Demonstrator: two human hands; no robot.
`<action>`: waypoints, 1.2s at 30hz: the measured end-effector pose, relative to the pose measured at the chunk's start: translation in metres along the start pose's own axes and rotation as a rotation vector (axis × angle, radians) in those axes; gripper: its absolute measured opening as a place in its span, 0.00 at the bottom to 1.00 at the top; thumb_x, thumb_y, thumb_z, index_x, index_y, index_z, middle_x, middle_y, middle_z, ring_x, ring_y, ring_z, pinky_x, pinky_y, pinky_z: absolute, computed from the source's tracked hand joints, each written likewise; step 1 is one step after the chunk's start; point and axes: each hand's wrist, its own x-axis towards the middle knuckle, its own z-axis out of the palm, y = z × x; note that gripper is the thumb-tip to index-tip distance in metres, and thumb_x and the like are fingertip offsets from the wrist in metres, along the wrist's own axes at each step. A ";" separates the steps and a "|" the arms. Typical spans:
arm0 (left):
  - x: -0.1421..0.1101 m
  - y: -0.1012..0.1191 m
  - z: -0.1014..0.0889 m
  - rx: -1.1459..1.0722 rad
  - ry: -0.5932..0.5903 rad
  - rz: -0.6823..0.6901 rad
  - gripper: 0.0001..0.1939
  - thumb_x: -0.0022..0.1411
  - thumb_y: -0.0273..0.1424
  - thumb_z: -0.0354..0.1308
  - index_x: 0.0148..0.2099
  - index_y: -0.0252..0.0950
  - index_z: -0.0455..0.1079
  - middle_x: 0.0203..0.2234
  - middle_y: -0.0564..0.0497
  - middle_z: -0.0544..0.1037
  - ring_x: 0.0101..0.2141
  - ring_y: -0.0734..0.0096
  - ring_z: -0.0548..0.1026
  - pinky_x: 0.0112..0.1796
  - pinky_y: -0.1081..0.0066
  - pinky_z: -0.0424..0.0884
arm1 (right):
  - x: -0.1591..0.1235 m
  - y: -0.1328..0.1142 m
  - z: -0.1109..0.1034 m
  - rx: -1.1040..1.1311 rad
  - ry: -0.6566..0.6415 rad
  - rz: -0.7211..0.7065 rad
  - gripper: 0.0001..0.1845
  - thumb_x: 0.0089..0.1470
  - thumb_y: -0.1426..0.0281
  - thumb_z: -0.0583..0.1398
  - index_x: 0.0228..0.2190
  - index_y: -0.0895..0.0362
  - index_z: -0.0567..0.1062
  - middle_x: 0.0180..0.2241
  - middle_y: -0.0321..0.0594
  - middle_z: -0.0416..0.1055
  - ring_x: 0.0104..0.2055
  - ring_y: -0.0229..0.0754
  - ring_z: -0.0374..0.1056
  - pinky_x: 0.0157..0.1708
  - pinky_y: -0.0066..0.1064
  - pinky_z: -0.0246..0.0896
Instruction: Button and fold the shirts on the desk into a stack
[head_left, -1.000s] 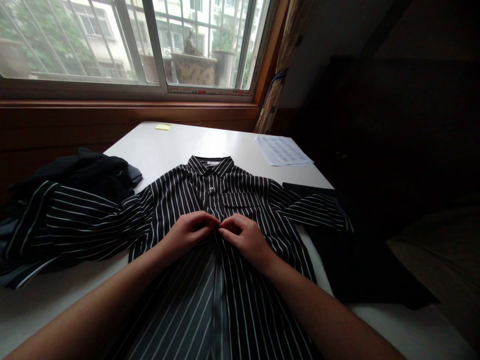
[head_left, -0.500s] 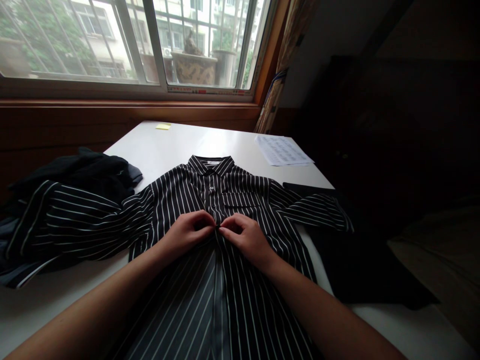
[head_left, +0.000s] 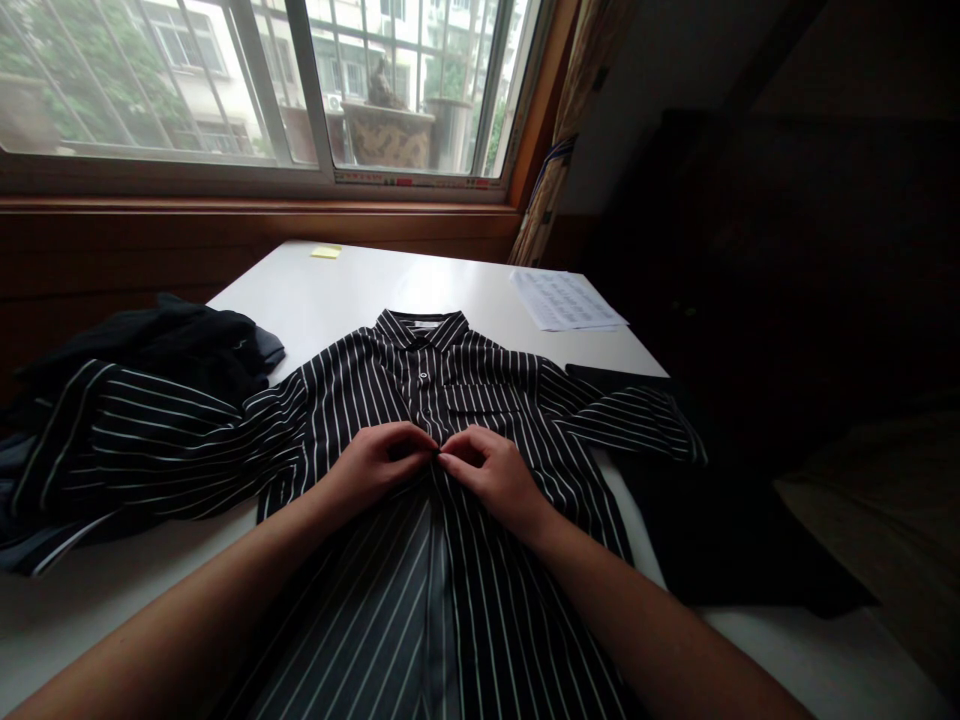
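Observation:
A black shirt with white stripes (head_left: 345, 390) lies front up with its collar away from me and its sleeves spread to both sides. My left hand (head_left: 379, 460) pinches the front edge at mid-chest, thumb against fingertips. Right beside it, my right hand (head_left: 491, 470) pinches the other side of the same spot, so the fingertips of both nearly touch. Whatever button or buttonhole is between them is hidden. Above my hands the front is closed, with a small button (head_left: 423, 375) below the collar. Below them the two front panels hang apart, showing the greyish inside.
The shirt rests on a white table (head_left: 255, 285). Dark folded clothes (head_left: 172, 345) are heaped at the left under one sleeve. A black garment (head_left: 742, 540) lies at the right edge. Printed papers (head_left: 566, 300) and a yellow sticky note (head_left: 326, 252) lie at the back, before the window.
My left fingertips have shifted slightly right, closer to the right ones. The right hand and the shirt look almost the same.

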 end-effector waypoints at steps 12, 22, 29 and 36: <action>0.001 -0.004 0.002 -0.037 -0.001 -0.031 0.05 0.63 0.31 0.61 0.40 0.36 0.76 0.33 0.51 0.80 0.35 0.70 0.77 0.39 0.71 0.72 | 0.001 -0.002 -0.002 -0.012 0.000 -0.004 0.05 0.60 0.69 0.62 0.32 0.55 0.78 0.31 0.36 0.74 0.35 0.39 0.70 0.37 0.31 0.63; 0.000 -0.004 0.004 -0.067 -0.013 -0.017 0.09 0.62 0.32 0.61 0.45 0.36 0.73 0.36 0.50 0.80 0.37 0.69 0.78 0.40 0.70 0.74 | 0.002 0.001 -0.001 -0.034 -0.017 -0.013 0.05 0.60 0.69 0.62 0.32 0.54 0.77 0.31 0.35 0.73 0.35 0.39 0.70 0.38 0.31 0.63; 0.000 -0.004 0.004 -0.085 -0.020 -0.026 0.10 0.63 0.31 0.62 0.47 0.36 0.72 0.37 0.50 0.80 0.38 0.69 0.78 0.41 0.70 0.74 | 0.002 0.002 -0.001 -0.039 -0.022 -0.025 0.05 0.60 0.69 0.62 0.32 0.55 0.77 0.30 0.35 0.74 0.35 0.39 0.70 0.38 0.31 0.63; 0.000 -0.004 0.004 -0.067 0.000 -0.022 0.09 0.63 0.31 0.61 0.46 0.36 0.73 0.38 0.50 0.80 0.39 0.68 0.78 0.42 0.69 0.74 | 0.002 0.000 -0.001 -0.051 -0.019 -0.033 0.05 0.60 0.70 0.61 0.32 0.55 0.78 0.32 0.35 0.75 0.37 0.39 0.71 0.41 0.32 0.63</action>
